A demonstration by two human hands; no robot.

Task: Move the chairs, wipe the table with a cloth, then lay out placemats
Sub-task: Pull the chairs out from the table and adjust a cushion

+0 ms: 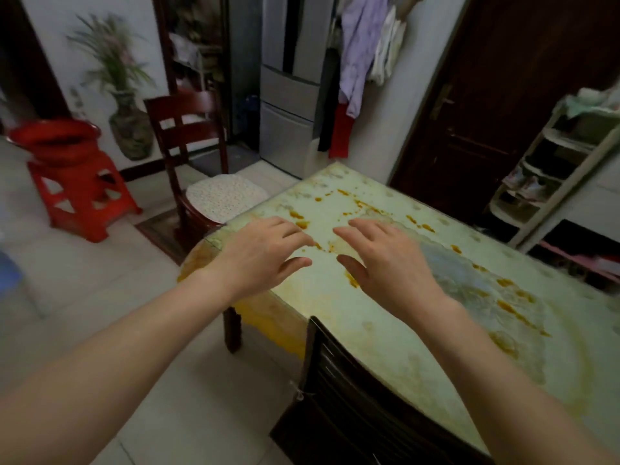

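Observation:
A table (396,317) with a pale green, flower-patterned top carries orange smears and spots. My left hand (258,260) and my right hand (389,260) are stretched out over its near-left corner, palms down, fingers spread, holding nothing. A dark red wooden chair (188,135) with a white dotted cushion (224,196) stands at the table's far-left end. The dark back of a second chair (349,391) is pushed against the table's near side, below my right forearm. No cloth or placemat is in view.
A red plastic stool (84,193) carrying a red basin (53,139) stands at the left. A vase with a plant (131,129), a grey fridge (288,105), hanging clothes (359,62), a dark door (496,112) and a white shelf rack (550,176) line the back.

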